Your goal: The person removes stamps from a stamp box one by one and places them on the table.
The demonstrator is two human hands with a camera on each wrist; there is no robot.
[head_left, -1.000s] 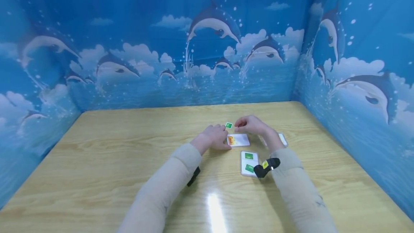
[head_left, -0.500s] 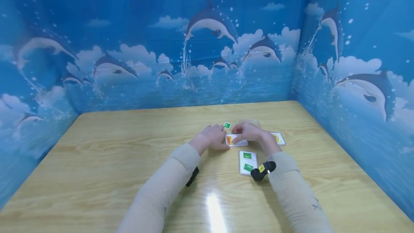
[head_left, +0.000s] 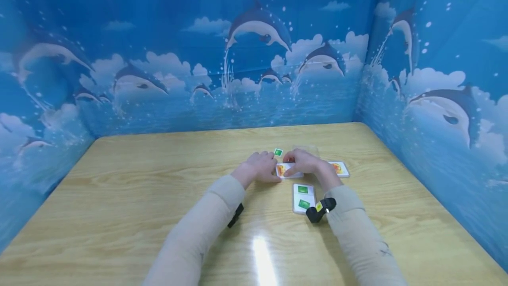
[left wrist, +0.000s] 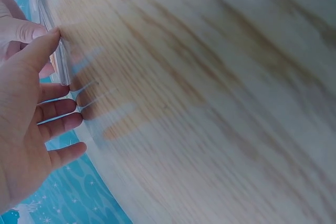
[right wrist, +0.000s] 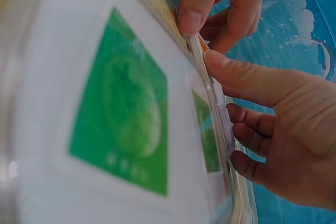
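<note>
A flat white card (head_left: 297, 175) with an orange picture (head_left: 280, 170) at its left end lies between both hands. My left hand (head_left: 259, 167) holds that end, thumb at the near corner and fingers at the far side. In the left wrist view its thumb meets the clear-edged card (left wrist: 63, 66), seen edge-on. My right hand (head_left: 304, 162) reaches over the card's middle, its thumb on the near part and its bent fingers toward the far side. A small green picture tile (head_left: 278, 152) lies just beyond the left fingertips.
Nearer the person lies a white card (head_left: 309, 194) with two green pictures, large in the right wrist view. Another card (head_left: 339, 169) with an orange picture sits right of the right wrist. A clear flat piece (head_left: 311, 148) lies behind the right hand. Dolphin-print curtains (head_left: 178, 114) border the wooden table.
My right hand has come down from beyond the white card onto it, uncovering the clear piece behind and the orange-picture card at right. My left hand has stayed at the card's left end.
</note>
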